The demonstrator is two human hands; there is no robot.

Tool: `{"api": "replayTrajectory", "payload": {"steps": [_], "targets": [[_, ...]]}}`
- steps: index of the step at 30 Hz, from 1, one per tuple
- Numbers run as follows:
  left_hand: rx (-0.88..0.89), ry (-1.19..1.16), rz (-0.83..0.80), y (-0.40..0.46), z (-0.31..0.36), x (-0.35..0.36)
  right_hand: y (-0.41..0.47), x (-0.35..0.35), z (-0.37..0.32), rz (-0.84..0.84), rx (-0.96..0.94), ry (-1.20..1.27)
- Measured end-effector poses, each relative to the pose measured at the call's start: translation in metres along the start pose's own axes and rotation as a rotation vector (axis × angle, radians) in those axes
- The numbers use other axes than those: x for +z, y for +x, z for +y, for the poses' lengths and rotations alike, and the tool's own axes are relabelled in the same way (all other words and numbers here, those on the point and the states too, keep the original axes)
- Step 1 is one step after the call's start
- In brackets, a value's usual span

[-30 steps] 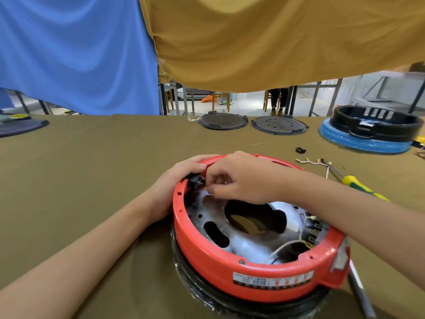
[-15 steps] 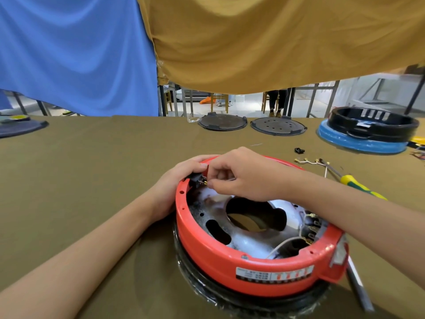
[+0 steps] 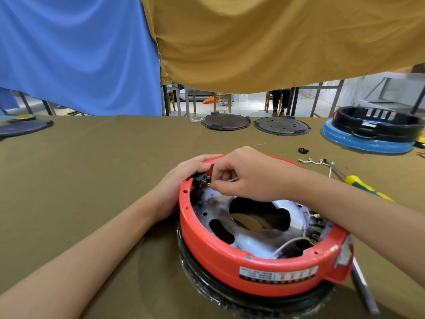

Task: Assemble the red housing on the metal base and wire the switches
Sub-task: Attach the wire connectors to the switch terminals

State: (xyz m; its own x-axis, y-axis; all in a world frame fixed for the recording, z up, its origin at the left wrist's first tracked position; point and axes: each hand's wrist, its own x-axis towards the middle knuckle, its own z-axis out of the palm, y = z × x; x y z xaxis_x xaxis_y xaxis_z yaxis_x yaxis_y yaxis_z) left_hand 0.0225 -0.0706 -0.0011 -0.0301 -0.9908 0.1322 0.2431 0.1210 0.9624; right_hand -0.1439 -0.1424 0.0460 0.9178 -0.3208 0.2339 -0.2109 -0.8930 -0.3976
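Two bare hands work at the far left rim of the round red plastic housing [image 3: 257, 261], which sits over the shiny metal base with a large middle hole [image 3: 253, 229] on the olive cloth table [image 3: 80, 169]. On the left side, the left hand [image 3: 181, 180] grips the outside of the rim, its fingers curled over the edge beside the small black switch with brass terminals [image 3: 202, 179]. Next to it, the right hand [image 3: 248, 178] reaches across the housing, and its thumb and fingertips [image 3: 215, 186] pinch a thin white wire end just at the terminals.

I judge that the wiring step is in hand: the housing already sits on the base, and this connector is going onto the switch. The next move calls for a straight, firm push while the left hand braces the rim.

Further right, a second switch block with white wires [image 3: 318, 229] sits inside the near right rim. Loose white wires with brass ends [image 3: 310, 161] and a yellow-green handled screwdriver [image 3: 358, 183] lie on the table.
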Motion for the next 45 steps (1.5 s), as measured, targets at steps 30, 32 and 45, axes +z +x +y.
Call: {"api": "replayTrajectory", "payload": {"steps": [30, 32, 45], "targets": [[-0.006, -0.010, 0.005, 0.000, -0.002, -0.003, -0.006, -0.003, -0.011, 0.093, 0.049, -0.071], [-0.003, -0.008, 0.004, 0.000, -0.003, -0.003, -0.008, -0.004, -0.011, 0.086, 0.043, -0.073], [0.024, 0.023, 0.001, -0.002, -0.003, -0.003, -0.002, 0.005, -0.013, 0.118, -0.095, -0.228]]}}
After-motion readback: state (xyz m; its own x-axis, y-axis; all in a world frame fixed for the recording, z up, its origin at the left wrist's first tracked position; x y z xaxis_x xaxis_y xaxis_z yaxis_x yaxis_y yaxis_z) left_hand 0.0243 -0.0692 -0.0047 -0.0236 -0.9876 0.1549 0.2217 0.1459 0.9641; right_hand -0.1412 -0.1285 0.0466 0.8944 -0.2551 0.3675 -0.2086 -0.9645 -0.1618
